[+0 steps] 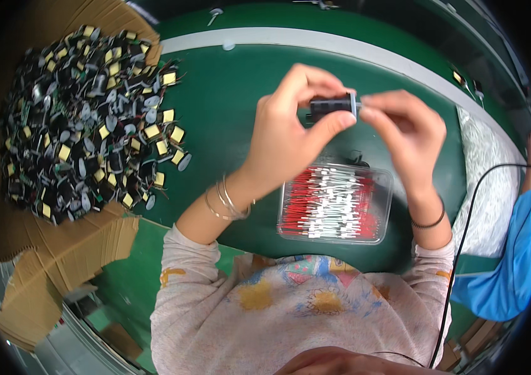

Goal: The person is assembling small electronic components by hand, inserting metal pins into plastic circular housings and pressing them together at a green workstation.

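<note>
My left hand (284, 134) is closed round a small black housing (331, 106) with a pale plate at its right end. Thumb below and fingers above, it keeps the part level over the table. At that pale end the fingertips of my right hand (412, 134) are pinched together, touching or nearly touching it. Whatever lies between those fingertips is too small to make out. Beneath both hands stands a clear plastic tray (390, 203) with many short red and white wire leads (328, 203) in it. A small dark piece (359, 161) lies by the tray's far edge.
An opened cardboard box (84, 256) at the left holds a heap of black parts (90, 125) with yellow pads and grey pieces. Clear plastic bags (487, 187) lie at the right beside a person's blue sleeve (503, 269). A black cable (465, 231) runs down the right side.
</note>
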### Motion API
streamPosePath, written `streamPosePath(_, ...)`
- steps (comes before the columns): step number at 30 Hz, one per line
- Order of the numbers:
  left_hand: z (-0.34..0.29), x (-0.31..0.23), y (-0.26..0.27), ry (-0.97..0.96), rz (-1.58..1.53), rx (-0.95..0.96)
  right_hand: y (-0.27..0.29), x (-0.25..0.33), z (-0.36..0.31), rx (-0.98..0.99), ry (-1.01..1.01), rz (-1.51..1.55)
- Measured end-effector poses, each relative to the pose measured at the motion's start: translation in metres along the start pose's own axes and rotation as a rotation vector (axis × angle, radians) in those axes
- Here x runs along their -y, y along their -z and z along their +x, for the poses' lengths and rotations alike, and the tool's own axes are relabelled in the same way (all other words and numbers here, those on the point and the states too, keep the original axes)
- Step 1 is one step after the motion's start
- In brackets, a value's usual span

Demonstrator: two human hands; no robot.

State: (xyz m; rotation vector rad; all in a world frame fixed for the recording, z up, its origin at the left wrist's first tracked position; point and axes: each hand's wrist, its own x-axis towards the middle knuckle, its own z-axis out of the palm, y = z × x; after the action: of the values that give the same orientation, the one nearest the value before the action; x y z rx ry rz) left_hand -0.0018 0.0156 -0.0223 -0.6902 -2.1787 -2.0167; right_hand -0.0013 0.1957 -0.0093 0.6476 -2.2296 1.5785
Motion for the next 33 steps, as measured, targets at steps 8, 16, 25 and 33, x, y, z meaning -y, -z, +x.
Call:
streamPosePath(8,-0.089,0.003,0.090,0.228,1.465,-0.118,0.064,-0.196,0.087,-0.463,-0.658,0.599)
streamPosePath(16,-0.135,0.029,0.115,0.374,1.505,0.024,0.082,-0.220,0.094,-0.478,-0.699,0.464)
streamPosePath(25,-0.058,0.007,0.087,0.204,0.531,-0.086,0.032,-0.008,-0.041,0.415,0.007,-0.253)
streamPosePath(33,-0.012,-0.027,0.018,-0.193,0.549,-0.064,-0.003,0.007,-0.077,0.469,0.075,-0.777)
